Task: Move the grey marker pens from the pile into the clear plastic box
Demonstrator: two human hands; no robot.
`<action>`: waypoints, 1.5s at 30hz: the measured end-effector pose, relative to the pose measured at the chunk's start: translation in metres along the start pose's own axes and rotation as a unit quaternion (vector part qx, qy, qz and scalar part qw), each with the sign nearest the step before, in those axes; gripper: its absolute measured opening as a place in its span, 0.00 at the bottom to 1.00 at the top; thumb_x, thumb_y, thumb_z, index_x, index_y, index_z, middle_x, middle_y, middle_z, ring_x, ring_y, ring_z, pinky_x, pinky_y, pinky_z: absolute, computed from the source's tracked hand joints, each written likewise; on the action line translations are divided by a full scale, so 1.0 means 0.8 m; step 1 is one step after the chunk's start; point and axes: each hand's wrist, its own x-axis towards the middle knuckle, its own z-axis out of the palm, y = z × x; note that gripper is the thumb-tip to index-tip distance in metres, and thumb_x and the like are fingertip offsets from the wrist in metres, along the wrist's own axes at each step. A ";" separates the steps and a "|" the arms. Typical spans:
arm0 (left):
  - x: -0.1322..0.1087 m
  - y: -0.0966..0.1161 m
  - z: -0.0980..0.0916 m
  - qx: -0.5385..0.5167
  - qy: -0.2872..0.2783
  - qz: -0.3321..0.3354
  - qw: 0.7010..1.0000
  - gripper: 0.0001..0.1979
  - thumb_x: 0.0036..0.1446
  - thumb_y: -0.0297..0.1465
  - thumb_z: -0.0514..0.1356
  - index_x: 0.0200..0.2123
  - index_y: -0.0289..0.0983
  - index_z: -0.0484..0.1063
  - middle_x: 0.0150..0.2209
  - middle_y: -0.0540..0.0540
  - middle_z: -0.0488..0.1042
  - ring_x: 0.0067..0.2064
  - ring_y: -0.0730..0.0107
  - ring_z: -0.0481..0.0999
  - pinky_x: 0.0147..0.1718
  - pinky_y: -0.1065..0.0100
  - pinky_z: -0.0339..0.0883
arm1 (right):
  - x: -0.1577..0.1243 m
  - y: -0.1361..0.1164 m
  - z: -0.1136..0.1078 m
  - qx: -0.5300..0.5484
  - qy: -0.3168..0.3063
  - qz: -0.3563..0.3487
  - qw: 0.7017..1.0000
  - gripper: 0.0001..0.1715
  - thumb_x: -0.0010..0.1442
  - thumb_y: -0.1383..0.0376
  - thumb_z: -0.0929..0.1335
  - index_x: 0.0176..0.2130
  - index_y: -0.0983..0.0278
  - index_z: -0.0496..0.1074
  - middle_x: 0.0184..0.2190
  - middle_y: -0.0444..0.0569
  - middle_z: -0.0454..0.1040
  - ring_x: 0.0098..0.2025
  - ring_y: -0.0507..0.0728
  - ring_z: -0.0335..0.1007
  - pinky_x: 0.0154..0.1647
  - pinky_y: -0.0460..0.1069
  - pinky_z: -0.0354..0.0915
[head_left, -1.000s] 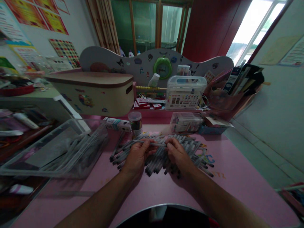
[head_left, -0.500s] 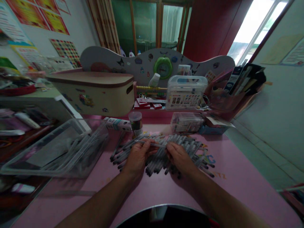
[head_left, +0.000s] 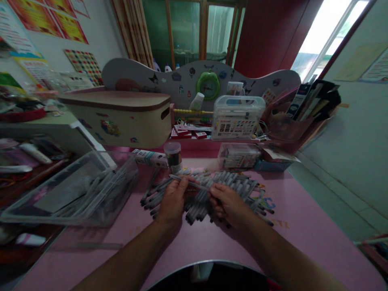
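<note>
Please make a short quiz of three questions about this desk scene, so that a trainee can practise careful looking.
1. What do the left hand and the right hand hold between them?
2. True or false: in the picture, the clear plastic box stands to the left of the pile of pens.
3. What colour is the frame of the clock at the back of the desk?
a) red
b) green
c) blue

Key:
1. A thin pen-like stick.
2. True.
3. b
</note>
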 end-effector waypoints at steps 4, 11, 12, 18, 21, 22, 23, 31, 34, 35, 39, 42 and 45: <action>0.013 0.017 -0.004 -0.087 0.052 0.031 0.994 0.15 0.57 0.43 0.64 0.31 0.36 0.72 0.30 0.45 0.80 0.34 0.65 0.80 0.36 0.66 0.73 | 0.002 -0.003 -0.002 0.001 0.034 -0.031 0.999 0.20 0.49 0.56 0.73 0.25 0.62 0.60 0.14 0.32 0.57 0.12 0.43 0.44 0.12 0.40 0.40; 0.021 0.028 -0.011 -0.217 0.094 -0.022 0.972 0.07 0.58 0.32 0.64 0.33 0.36 0.69 0.23 0.54 0.67 0.19 0.81 0.63 0.19 0.78 0.62 | 0.007 -0.011 -0.008 0.044 0.182 -0.150 0.971 0.19 0.52 0.55 0.72 0.29 0.59 0.60 0.14 0.30 0.53 0.12 0.44 0.41 0.11 0.40 0.39; 0.016 0.025 -0.007 -0.210 0.065 -0.046 0.974 0.08 0.55 0.30 0.66 0.35 0.35 0.70 0.24 0.54 0.67 0.19 0.83 0.61 0.17 0.80 0.58 | 0.007 -0.008 -0.006 0.031 0.190 -0.163 0.968 0.19 0.53 0.54 0.72 0.30 0.59 0.61 0.14 0.30 0.52 0.13 0.45 0.42 0.12 0.40 0.39; -0.014 0.002 0.016 -0.167 -0.058 -0.147 0.973 0.13 0.53 0.32 0.70 0.37 0.33 0.72 0.31 0.49 0.72 0.23 0.82 0.65 0.17 0.81 0.57 | 0.000 0.014 0.010 -0.093 0.135 -0.229 0.959 0.13 0.56 0.56 0.72 0.32 0.61 0.69 0.24 0.40 0.67 0.23 0.49 0.60 0.22 0.43 0.58; -0.010 0.001 0.015 -0.185 -0.030 -0.152 0.970 0.14 0.62 0.38 0.62 0.28 0.35 0.68 0.26 0.50 0.69 0.24 0.76 0.68 0.21 0.76 0.66 | 0.000 0.017 0.011 -0.051 0.059 -0.173 0.982 0.09 0.53 0.61 0.71 0.36 0.60 0.70 0.22 0.38 0.64 0.20 0.50 0.57 0.20 0.44 0.56; -0.008 0.003 0.014 -0.192 -0.029 -0.160 0.968 0.16 0.64 0.39 0.59 0.27 0.36 0.66 0.25 0.50 0.68 0.24 0.75 0.69 0.23 0.73 0.68 | 0.001 0.015 0.009 -0.027 0.057 -0.161 0.985 0.11 0.51 0.63 0.70 0.37 0.59 0.70 0.21 0.36 0.61 0.19 0.49 0.53 0.18 0.44 0.52; -0.007 0.005 0.012 -0.198 -0.034 -0.175 0.964 0.16 0.65 0.38 0.57 0.26 0.36 0.65 0.23 0.51 0.67 0.23 0.74 0.68 0.24 0.72 0.70 | 0.002 0.012 0.007 -0.009 0.064 -0.161 0.985 0.13 0.48 0.66 0.68 0.38 0.59 0.69 0.21 0.36 0.59 0.18 0.48 0.50 0.18 0.44 0.50; -0.020 0.000 0.017 -0.257 -0.055 -0.328 0.907 0.07 0.64 0.27 0.56 0.35 0.33 0.73 0.37 0.40 0.78 0.40 0.63 0.81 0.43 0.60 0.76 | -0.008 0.003 0.004 -0.286 0.148 -0.340 0.884 0.10 0.57 0.72 0.63 0.38 0.59 0.67 0.34 0.45 0.70 0.38 0.56 0.68 0.43 0.52 0.65; -0.022 -0.005 0.020 -0.270 -0.069 -0.323 0.904 0.08 0.64 0.26 0.55 0.37 0.32 0.74 0.38 0.38 0.79 0.41 0.62 0.82 0.46 0.60 0.75 | -0.013 0.016 0.010 -0.353 0.112 -0.359 0.857 0.13 0.62 0.72 0.62 0.44 0.58 0.69 0.40 0.48 0.75 0.43 0.58 0.72 0.48 0.54 0.67; -0.023 -0.006 0.021 -0.273 -0.064 -0.323 0.904 0.10 0.65 0.26 0.53 0.37 0.32 0.74 0.36 0.39 0.79 0.40 0.62 0.82 0.46 0.60 0.76 | -0.013 0.020 0.011 -0.375 0.093 -0.358 0.850 0.15 0.64 0.72 0.61 0.47 0.58 0.70 0.43 0.49 0.76 0.47 0.59 0.72 0.52 0.55 0.66; -0.023 -0.001 0.025 -0.292 -0.042 -0.325 0.898 0.14 0.67 0.27 0.49 0.36 0.33 0.74 0.32 0.41 0.80 0.36 0.65 0.82 0.42 0.63 0.77 | -0.008 0.026 0.008 -0.496 0.009 -0.374 0.784 0.29 0.65 0.72 0.60 0.63 0.56 0.62 0.58 0.53 0.73 0.62 0.63 0.66 0.69 0.69 0.43; -0.024 0.000 0.026 -0.291 -0.033 -0.324 0.900 0.14 0.68 0.27 0.49 0.39 0.33 0.75 0.32 0.42 0.80 0.34 0.66 0.82 0.39 0.65 0.77 | -0.004 0.027 0.001 -0.570 0.003 -0.375 0.731 0.37 0.66 0.72 0.61 0.69 0.55 0.53 0.64 0.53 0.68 0.70 0.67 0.53 0.69 0.75 0.32; -0.025 -0.006 0.025 -0.281 -0.038 -0.319 0.904 0.14 0.68 0.28 0.49 0.40 0.33 0.75 0.32 0.43 0.80 0.32 0.67 0.81 0.39 0.63 0.77 | -0.001 0.028 -0.005 -0.598 0.032 -0.368 0.712 0.36 0.67 0.70 0.61 0.70 0.53 0.53 0.67 0.52 0.63 0.72 0.67 0.47 0.69 0.75 0.37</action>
